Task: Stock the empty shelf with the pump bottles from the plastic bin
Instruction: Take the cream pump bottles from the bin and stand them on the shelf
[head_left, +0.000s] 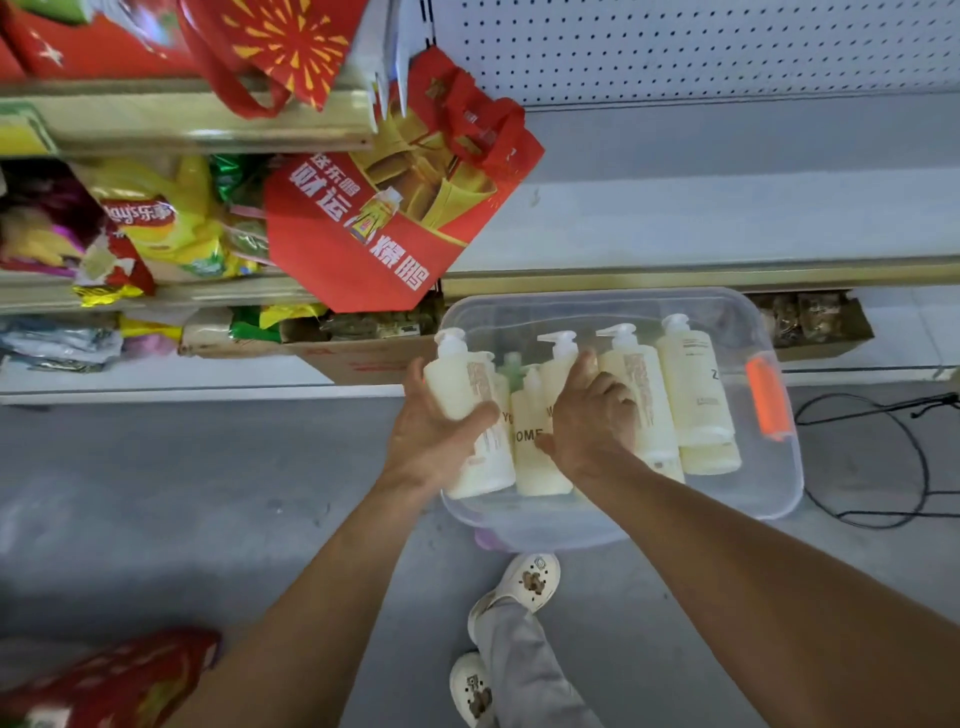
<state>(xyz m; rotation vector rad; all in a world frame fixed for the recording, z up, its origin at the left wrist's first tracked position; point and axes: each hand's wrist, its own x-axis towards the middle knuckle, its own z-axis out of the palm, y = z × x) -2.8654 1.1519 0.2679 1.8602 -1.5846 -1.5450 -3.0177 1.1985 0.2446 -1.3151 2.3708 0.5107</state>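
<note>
A clear plastic bin (779, 483) stands on the floor below the shelves and holds several cream pump bottles lying side by side. My left hand (431, 441) grips the leftmost pump bottle (460, 382) and holds it slightly raised over the bin's left rim. My right hand (597, 415) curls round a pump bottle (558, 364) in the middle of the bin. Two more bottles (693, 384) lie to the right of that hand. The empty grey shelf (727, 218) runs above the bin, with a white pegboard back.
A red shopping bag (395, 208) hangs over the shelf's left end. Snack bags (156, 223) fill the shelves on the left. Cardboard boxes (358, 353) sit under the shelf. A black cable (883, 457) loops on the floor at right. My feet (519, 587) stand just before the bin.
</note>
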